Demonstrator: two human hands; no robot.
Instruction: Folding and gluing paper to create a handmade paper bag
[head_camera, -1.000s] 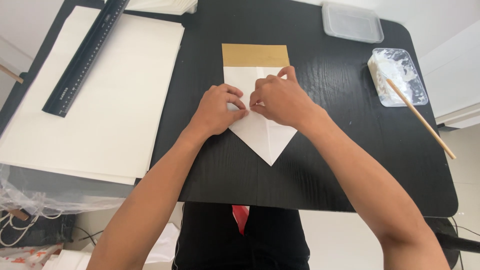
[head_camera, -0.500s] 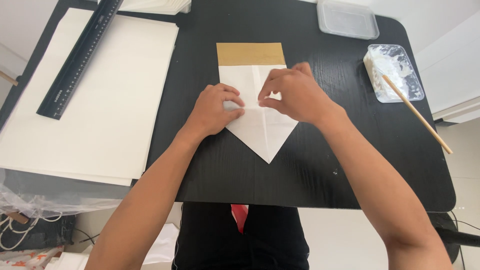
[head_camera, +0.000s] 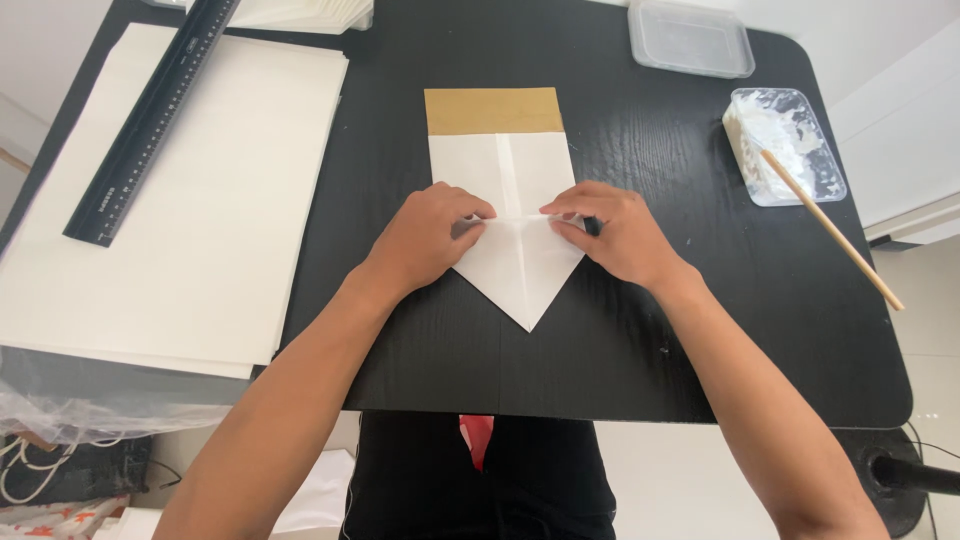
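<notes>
Centre of frame: white folded paper sheet with a tan-brown band along its top edge (head_camera: 508, 215) lies flat on the black wood-grain table (head_camera: 640, 330), lower end folded to a point aimed at the person. Left hand (head_camera: 425, 238) presses on the left end of the horizontal crease, fingers together, flat on the paper. Right hand (head_camera: 612, 232) presses the right end, fingertips pinched down on the fold edge. Neither grip lifts anything, both clamped down on the sheet. Step looks like creasing the cross fold at mid-sheet. Next move likely calls for even pressure along that line, edges kept aligned with the centre crease. Left of frame: stack of large cream paper sheets (head_camera: 190, 210) with long black ruler (head_camera: 150, 120) on it. Upper right: clear plastic tray of white paste (head_camera: 785, 145), wooden stick (head_camera: 835, 232) resting in it, clear lidded plastic box (head_camera: 690, 38) above.
</notes>
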